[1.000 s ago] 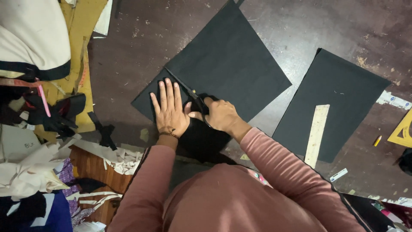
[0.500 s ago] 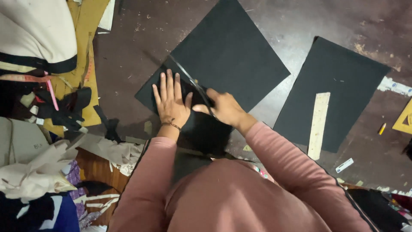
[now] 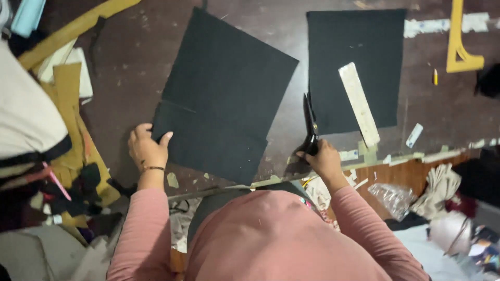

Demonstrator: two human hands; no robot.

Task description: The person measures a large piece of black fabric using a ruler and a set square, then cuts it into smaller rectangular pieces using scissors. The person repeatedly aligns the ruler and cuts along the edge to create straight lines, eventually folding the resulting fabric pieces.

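A large black fabric sheet (image 3: 224, 93) lies on the dark worktable (image 3: 125, 57), with a cut line running in from its left edge. My left hand (image 3: 147, 148) grips the sheet's near left corner, thumb on top. My right hand (image 3: 323, 158) is closed around the handles of black scissors (image 3: 310, 125), whose blades point away from me and rest on the table between the two sheets. A second black fabric sheet (image 3: 357, 67) lies to the right, with a pale ruler (image 3: 359, 104) lying across its near edge.
A yellow curved ruler (image 3: 458, 41) and a small yellow chalk piece (image 3: 435, 77) lie at the far right. Cardboard patterns and fabric scraps (image 3: 67, 104) pile up on the left. Cloth and plastic bags (image 3: 437, 192) sit below the table's near edge.
My hands have parted: the left slid to the sheet's left corner, the right carried the scissors off the fabric to its right. The view has shifted, and the sheet now lies flatter.
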